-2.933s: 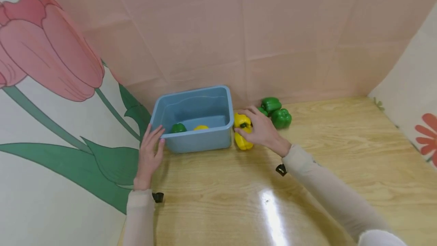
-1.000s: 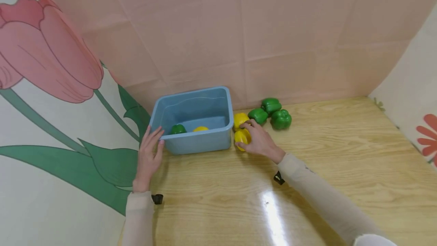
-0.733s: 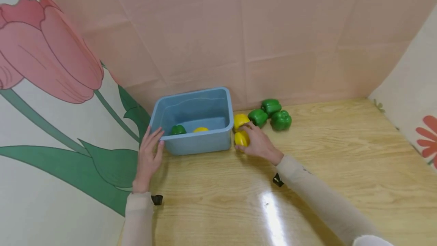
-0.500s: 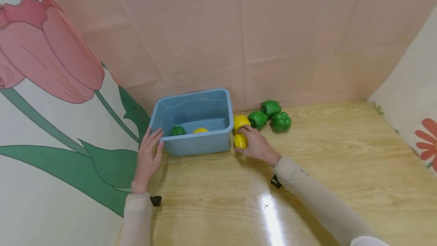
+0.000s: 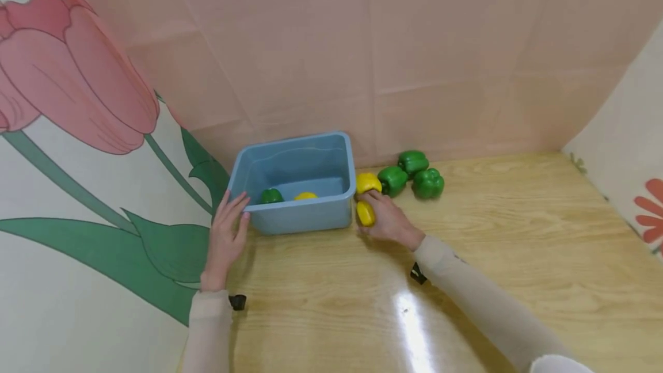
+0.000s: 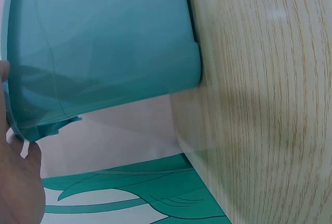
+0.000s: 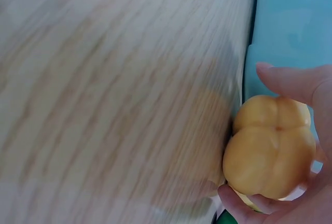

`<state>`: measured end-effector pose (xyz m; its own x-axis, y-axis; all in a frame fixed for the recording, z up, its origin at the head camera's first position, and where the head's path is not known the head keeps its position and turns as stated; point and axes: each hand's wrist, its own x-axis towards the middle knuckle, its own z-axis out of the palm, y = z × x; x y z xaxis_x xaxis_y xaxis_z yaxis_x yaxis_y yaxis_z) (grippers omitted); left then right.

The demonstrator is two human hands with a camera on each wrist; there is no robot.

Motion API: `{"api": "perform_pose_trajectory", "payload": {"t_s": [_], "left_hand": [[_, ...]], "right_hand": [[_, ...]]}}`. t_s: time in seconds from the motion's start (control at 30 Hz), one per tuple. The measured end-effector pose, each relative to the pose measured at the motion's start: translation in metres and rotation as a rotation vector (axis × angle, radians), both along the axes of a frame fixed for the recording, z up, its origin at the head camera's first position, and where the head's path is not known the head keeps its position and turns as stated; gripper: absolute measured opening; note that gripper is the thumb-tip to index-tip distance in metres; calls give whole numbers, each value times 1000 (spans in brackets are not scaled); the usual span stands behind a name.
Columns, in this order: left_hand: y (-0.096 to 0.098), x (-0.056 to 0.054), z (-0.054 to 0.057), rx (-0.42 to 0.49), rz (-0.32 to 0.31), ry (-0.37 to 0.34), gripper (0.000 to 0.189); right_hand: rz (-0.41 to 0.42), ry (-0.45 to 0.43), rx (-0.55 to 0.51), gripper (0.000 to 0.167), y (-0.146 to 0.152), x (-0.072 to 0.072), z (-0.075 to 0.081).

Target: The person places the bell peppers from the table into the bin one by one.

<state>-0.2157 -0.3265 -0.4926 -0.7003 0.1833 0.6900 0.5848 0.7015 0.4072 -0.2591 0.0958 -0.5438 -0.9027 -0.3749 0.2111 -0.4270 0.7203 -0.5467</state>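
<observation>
A blue plastic bin (image 5: 300, 214) stands on the table; its wall (image 6: 104, 37) fills much of the left wrist view. My left hand (image 5: 225, 240) rests at the bin's near left corner, its fairly straight fingers over the rim. Right of the bin, my right hand (image 5: 388, 220) holds a yellow bell pepper (image 5: 365, 213), fingers and thumb around its sides. In the right wrist view this lobed pepper (image 7: 272, 146) sits between thumb and fingers, close by the bin wall. Behind it lies another yellow bell pepper (image 5: 368, 182), partly hidden by my fingers.
Green bell peppers (image 5: 429, 183) lie in a cluster right of the yellow ones. Inside the bin are a green pepper (image 5: 271, 195) and a yellow one (image 5: 305, 195), partly hidden by the front wall. A pink backdrop (image 5: 466, 73) rises behind the wooden table (image 5: 331, 292).
My right hand has come down from the rear yellow pepper to the front one, which has turned in its grip. The left hand has stayed at the bin's corner.
</observation>
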Motion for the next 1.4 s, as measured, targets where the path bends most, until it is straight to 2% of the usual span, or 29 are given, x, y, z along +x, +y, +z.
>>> {"api": "perform_pose_trajectory", "payload": {"t_s": [0.2, 0.4, 0.57, 1.0, 1.4], "left_hand": [[0, -1, -2, 8, -6, 17, 37], [1, 0, -1, 7, -1, 13, 37], [2, 0, 0, 3, 3, 7, 37], [2, 2, 0, 9, 2, 8, 37], [2, 0, 0, 0, 0, 18, 36]], "right_hand": [[3, -6, 36, 84, -3, 1, -3], [9, 14, 25, 83, -3, -1, -5], [4, -16, -6, 82, -1, 0, -3], [-1, -9, -17, 79, 0, 7, 6], [-6, -19, -22, 79, 4, 6, 8]]}}
